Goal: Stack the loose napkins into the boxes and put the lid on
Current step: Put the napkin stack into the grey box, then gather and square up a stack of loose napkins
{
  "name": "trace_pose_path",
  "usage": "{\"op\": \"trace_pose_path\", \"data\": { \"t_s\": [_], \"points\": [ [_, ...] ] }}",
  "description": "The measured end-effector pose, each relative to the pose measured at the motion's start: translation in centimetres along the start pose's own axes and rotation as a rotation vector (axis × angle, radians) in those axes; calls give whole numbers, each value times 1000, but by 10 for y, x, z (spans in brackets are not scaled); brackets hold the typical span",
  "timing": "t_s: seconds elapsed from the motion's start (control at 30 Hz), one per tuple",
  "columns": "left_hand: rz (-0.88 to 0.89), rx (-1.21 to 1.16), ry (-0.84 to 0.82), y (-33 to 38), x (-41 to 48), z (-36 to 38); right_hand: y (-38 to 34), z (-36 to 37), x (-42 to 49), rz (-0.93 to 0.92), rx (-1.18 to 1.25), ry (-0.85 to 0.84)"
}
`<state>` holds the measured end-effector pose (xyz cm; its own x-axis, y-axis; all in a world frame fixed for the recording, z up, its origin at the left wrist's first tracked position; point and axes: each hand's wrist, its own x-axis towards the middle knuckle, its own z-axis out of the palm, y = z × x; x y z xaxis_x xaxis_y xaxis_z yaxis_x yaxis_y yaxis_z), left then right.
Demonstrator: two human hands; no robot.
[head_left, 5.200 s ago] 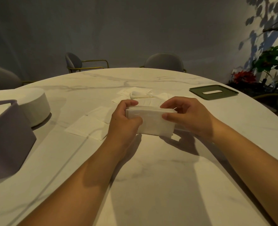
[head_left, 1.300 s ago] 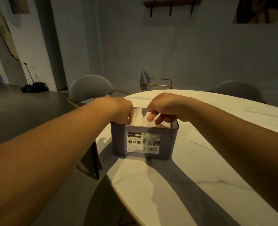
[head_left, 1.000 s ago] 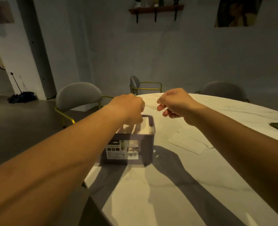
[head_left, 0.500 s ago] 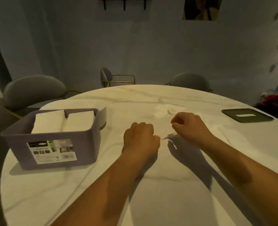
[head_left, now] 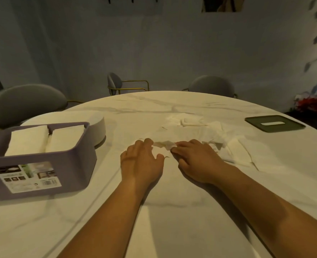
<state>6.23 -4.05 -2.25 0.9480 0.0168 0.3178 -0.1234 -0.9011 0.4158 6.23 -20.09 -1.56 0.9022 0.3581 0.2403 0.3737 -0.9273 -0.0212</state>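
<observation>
- Toward the middle of the marble table (head_left: 172,229): left hand (head_left: 141,161), palm down, fingers spread and slightly bent, closed round nothing; fingertips at the left end of a crumpled napkin (head_left: 164,144).
- Just right of it: right hand (head_left: 194,161), thumb and forefinger pinched on the right end of the same crumpled napkin, other fingers curled under.
- Beyond both hands, from the middle of the surface toward its right edge: loose napkins (head_left: 211,131), white, scattered and overlapping, several creased.
- At the left edge: purple box (head_left: 42,174), open-topped, printed label on its near wall, filled by two napkin stacks (head_left: 27,138) side by side.
- Behind the box's far right corner: white round object (head_left: 98,125), partly hidden; contact with the box not discernible.
- At the far right edge: green lid (head_left: 274,123), slotted, lying flat, well apart from the box.
- Past the far edge: grey chairs (head_left: 27,103).
</observation>
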Motion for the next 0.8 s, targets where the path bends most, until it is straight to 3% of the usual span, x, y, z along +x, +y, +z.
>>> {"op": "trace_pose_path", "data": {
  "t_s": [0.13, 0.3, 0.5, 0.67, 0.8],
  "points": [
    [-43, -108, -29, -1, -1, -4, 1, -3, -4, 17, 68, 120],
    [-68, -211, -36, -1, 3, -5, 3, -22, -9, 257, 371, 403],
    [-119, -521, 19, -4, 8, -4, 10, -28, -8, 636, 970, 428],
    [-43, -634, 98, 3, 3, -2, 18, -30, -20, 791, 1581, 396],
    [-49, -834, 31, 15, -3, -6, 28, -40, -22, 877, 1684, 386]
  ]
}}
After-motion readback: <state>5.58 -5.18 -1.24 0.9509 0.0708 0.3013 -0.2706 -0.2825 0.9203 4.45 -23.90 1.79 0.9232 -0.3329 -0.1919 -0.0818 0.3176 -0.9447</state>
